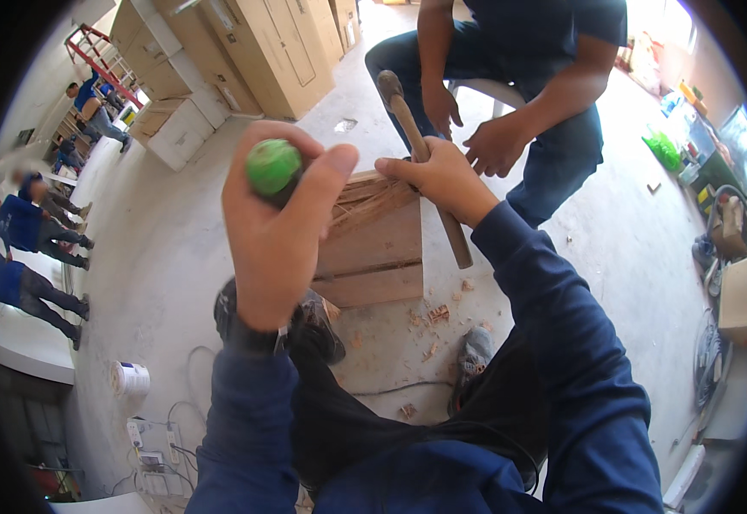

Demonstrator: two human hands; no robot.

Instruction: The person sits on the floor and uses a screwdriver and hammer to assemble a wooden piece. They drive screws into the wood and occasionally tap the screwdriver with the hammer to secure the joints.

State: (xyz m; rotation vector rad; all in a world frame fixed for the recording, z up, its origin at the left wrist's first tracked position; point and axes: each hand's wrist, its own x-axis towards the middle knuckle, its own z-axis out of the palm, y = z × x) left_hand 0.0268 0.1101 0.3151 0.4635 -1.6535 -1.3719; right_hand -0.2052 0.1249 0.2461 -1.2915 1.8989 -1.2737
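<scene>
My left hand [271,231] is raised, its fingers wrapped round a tool with a rounded green handle end [273,167]. The rest of that tool is hidden behind the hand. In my right hand [444,178] is a hammer [408,120], gripped partway along its wooden handle. Its small dark head points up and away, and the handle's butt hangs below my fist. Between and beyond my feet stands a wooden block [372,257] with a splintered, gouged top. Both hands are above it, the left one partly covering its left side.
A person [553,111] in dark clothes sits facing me, hands near the knees. Wood chips [438,314] and a cable [408,387] lie on the floor. Large cardboard boxes [275,60] stand far left. Power strips [155,454] and a white tub [129,379] are at near left; several people are farther off.
</scene>
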